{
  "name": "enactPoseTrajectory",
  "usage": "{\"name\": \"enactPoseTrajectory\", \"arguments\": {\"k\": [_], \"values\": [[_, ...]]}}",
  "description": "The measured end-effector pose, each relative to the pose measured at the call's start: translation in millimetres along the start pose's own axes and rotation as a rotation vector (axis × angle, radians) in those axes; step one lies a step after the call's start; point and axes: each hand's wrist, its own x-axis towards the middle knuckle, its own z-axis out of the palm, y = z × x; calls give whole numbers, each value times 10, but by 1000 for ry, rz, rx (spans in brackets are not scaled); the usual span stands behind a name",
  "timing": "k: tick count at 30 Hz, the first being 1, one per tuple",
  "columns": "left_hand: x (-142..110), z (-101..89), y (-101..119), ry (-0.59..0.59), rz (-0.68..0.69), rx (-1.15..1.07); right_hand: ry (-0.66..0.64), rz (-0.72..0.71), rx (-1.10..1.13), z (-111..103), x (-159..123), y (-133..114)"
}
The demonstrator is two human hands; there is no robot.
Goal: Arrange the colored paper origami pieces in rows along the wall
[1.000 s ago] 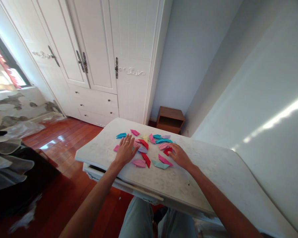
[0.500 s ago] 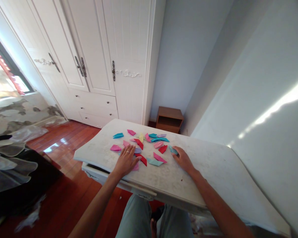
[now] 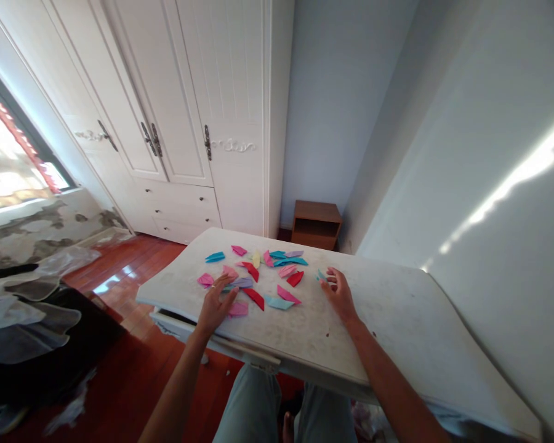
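Note:
My left hand (image 3: 216, 303) rests over the left part of the paper pile, its fingers and thumb apart. Beneath and beside it are a pink folded paper (image 3: 205, 280), a lavender folded paper (image 3: 244, 282) and another pink piece (image 3: 239, 309). To the right, my right hand (image 3: 339, 295) has a small light blue folded paper (image 3: 321, 275) at its thumb and fingertips, just above the table. Between the hands lie red folded papers (image 3: 255, 299), a pale blue one (image 3: 278, 303) and a magenta one (image 3: 289, 294).
Farther back on the white table (image 3: 388, 320) are a blue folded paper (image 3: 215, 257), a yellow one (image 3: 256, 258) and several others. A partly open drawer (image 3: 175, 325) juts from the front edge. Behind stand a brown nightstand (image 3: 317, 212) and a white wardrobe (image 3: 240, 184).
My left hand has drawn back to the left and lifted slightly, uncovering papers. My right hand's fingers have spread somewhat around the light blue paper. The view has shifted a little.

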Motion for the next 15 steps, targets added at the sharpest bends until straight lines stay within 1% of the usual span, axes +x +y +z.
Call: {"name": "enactPoseTrajectory", "arguments": {"k": [2, 5, 8, 9, 11, 13, 15], "values": [[2, -11, -3, 17, -23, -20, 9, -30, -1, -2, -10, -12], [-16, -10, 24, 90, -25, -18, -6, -71, 12, -4, -23, -3], [5, 21, 142, 138, -16, 25, -28, -68, 41, 2, -28, 13], [41, 45, 200, 124, -5, 42, -28, -57, 50, 5, -29, 15], [172, 130, 320, 47, 37, 63, -27, -42, 56, 12, -30, 12], [382, 273, 408, -75, 87, 73, -26, -38, 49, 17, -31, 6], [641, 466, 435, -198, 72, 117, -30, -41, 38, 18, -29, 9]]}}
